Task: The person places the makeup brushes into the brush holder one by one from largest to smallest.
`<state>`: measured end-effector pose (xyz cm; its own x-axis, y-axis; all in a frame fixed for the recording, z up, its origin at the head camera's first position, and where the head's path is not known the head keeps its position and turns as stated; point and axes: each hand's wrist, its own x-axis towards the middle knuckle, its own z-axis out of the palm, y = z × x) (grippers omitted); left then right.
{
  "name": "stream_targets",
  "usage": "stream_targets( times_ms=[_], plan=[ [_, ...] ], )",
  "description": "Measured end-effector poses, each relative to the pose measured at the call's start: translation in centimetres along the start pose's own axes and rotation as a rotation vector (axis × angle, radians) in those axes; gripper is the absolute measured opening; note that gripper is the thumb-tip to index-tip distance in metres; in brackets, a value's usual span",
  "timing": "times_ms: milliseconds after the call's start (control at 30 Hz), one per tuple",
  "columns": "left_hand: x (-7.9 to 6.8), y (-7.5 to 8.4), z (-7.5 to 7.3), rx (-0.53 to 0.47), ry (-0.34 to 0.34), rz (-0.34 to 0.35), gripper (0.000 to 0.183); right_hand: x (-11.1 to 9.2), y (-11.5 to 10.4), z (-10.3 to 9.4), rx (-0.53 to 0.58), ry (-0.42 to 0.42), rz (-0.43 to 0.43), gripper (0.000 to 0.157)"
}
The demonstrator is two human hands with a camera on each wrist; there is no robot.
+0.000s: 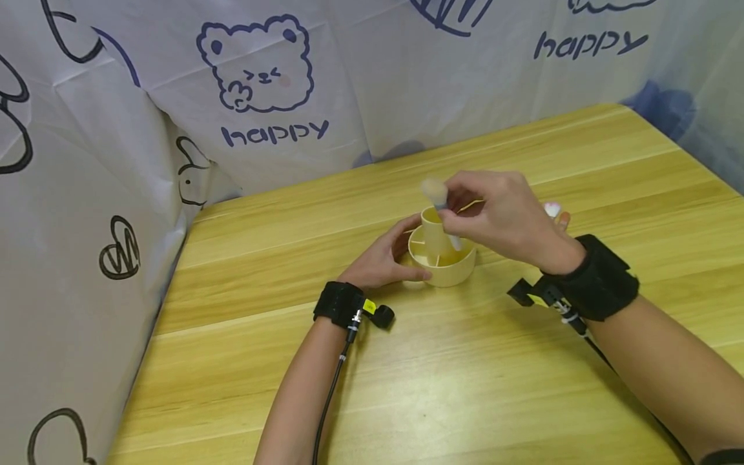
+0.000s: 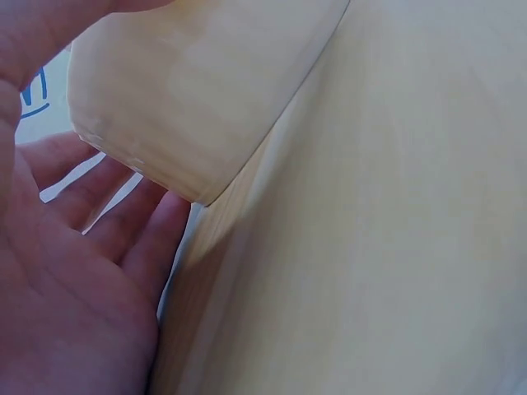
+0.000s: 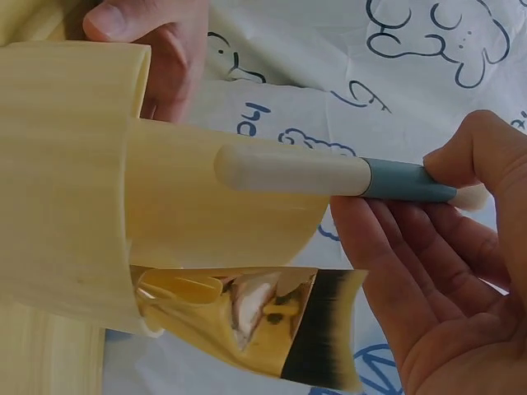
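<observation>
My right hand pinches a makeup brush between thumb and fingers. Its white handle hangs downward, beside the central cup in the head view, and its pale bristles point up. The pale yellow round brush holder stands on the table, a divided outer ring around a taller cup. With thumb in front and fingers behind, my left hand grips the holder's left side. A wide gold brush with dark, light-tipped bristles stands in the outer ring in the right wrist view; the right hand mostly hides that side from the head camera.
A small pink-and-white thing shows behind my right hand, too little of it to name. The wood-grain table reaches a white printed curtain at the back and left. Camera cables run along both forearms.
</observation>
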<state>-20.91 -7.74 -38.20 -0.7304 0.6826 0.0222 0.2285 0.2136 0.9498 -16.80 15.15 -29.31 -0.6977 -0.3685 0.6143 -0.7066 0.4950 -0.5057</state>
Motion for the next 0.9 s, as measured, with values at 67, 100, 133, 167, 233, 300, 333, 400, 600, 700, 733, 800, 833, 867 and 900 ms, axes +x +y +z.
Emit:
stream_targets(
  times_ms=[67, 100, 133, 167, 233, 300, 333, 400, 600, 700, 733, 800, 833, 867, 900],
  plan=[
    [-0.01, -0.01, -0.01, 0.01, 0.004, -0.003, 0.094, 0.01, 0.04, 0.04, -0.007, -0.002, 0.008, 0.009],
    [-0.01, -0.02, -0.01, 0.012, 0.006, -0.002, 0.094, 0.02, 0.05, 0.04, -0.007, -0.002, 0.013, 0.009],
    [-0.01, -0.02, -0.01, 0.014, 0.008, -0.004, 0.094, 0.02, 0.08, 0.05, -0.009, -0.003, 0.017, 0.009],
    [-0.02, -0.02, 0.0, 0.015, 0.009, -0.002, 0.094, 0.03, 0.1, 0.06, -0.012, -0.003, 0.02, 0.008],
    [0.0, -0.02, 0.0, 0.014, 0.008, 0.002, 0.095, 0.05, 0.13, 0.08, -0.008, -0.005, 0.024, 0.009],
    [0.0, 0.01, 0.02, 0.012, 0.009, 0.005, 0.095, 0.05, 0.16, 0.05, -0.008, -0.007, 0.027, 0.009],
    [0.0, 0.01, 0.01, 0.011, 0.008, 0.007, 0.095, 0.05, 0.19, 0.05, -0.008, -0.008, 0.029, 0.01],
    [0.05, 0.0, 0.0, 0.006, 0.003, 0.016, 0.095, 0.03, 0.19, -0.01, 0.002, -0.011, 0.036, 0.011],
    [0.15, -0.06, -0.01, -0.008, -0.011, 0.031, 0.095, 0.01, 0.3, -0.14, 0.025, -0.033, 0.069, 0.017],
    [0.16, -0.06, 0.0, -0.011, -0.014, 0.03, 0.095, 0.01, 0.33, -0.22, 0.035, -0.042, 0.084, 0.017],
    [0.17, -0.06, 0.0, -0.011, -0.014, 0.031, 0.096, 0.0, 0.34, -0.27, 0.04, -0.043, 0.089, 0.016],
    [0.2, -0.07, 0.0, -0.007, -0.015, 0.034, 0.095, 0.02, 0.33, -0.39, 0.034, -0.041, 0.097, 0.016],
    [0.22, -0.09, -0.02, -0.005, -0.017, 0.037, 0.095, 0.01, 0.32, -0.49, 0.031, -0.039, 0.102, 0.015],
    [0.24, -0.1, -0.02, -0.005, -0.021, 0.041, 0.095, 0.03, 0.31, -0.59, 0.028, -0.036, 0.109, 0.015],
    [0.25, -0.09, -0.01, -0.006, -0.022, 0.044, 0.094, 0.05, 0.28, -0.71, 0.023, -0.032, 0.117, 0.014]
  ],
)
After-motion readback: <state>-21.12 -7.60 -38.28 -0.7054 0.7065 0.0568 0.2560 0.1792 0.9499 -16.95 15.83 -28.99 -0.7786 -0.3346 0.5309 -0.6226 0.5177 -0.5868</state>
